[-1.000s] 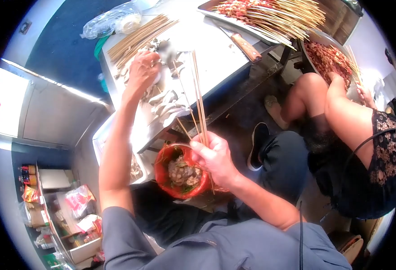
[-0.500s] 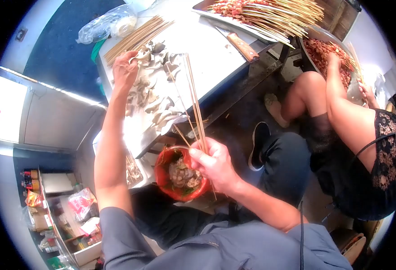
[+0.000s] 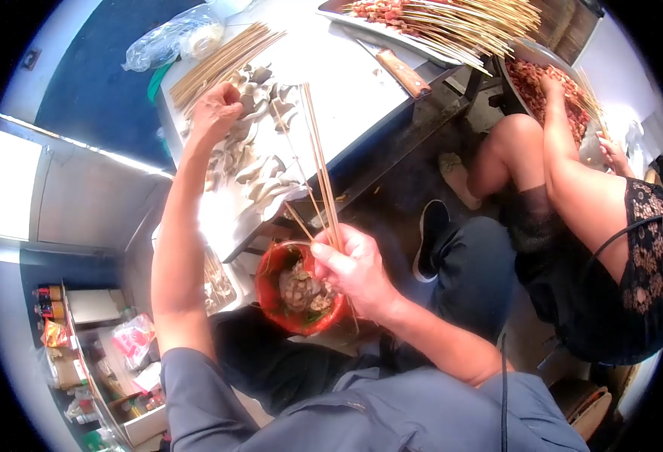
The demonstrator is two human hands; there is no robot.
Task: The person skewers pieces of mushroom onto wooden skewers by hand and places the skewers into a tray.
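Several thin wooden skewers (image 3: 316,154) stand up out of my right hand (image 3: 355,265), whose fingers are wrapped round their lower part. Beneath that hand is a red-lined bucket (image 3: 269,290) with pale chunks of food inside. My left hand (image 3: 217,113) is over the white table (image 3: 346,98), at the edge of a spread of grey-white pieces (image 3: 260,173). Its fingers are curled together, and whatever they hold is too small to make out. Just beyond it lies a bundle of bare skewers (image 3: 222,60).
A knife (image 3: 403,73) rests near the table's right edge, by a tray (image 3: 399,30) of skewered meat. At right, a seated person reaches into a metal bowl of meat (image 3: 527,79) and holds skewers. A plastic bag (image 3: 167,45) lies at the far left corner.
My left hand first moved left and then slightly back to the right among the pale pieces. My right hand still grips the skewers. The other person's hand has moved farther into the bowl.
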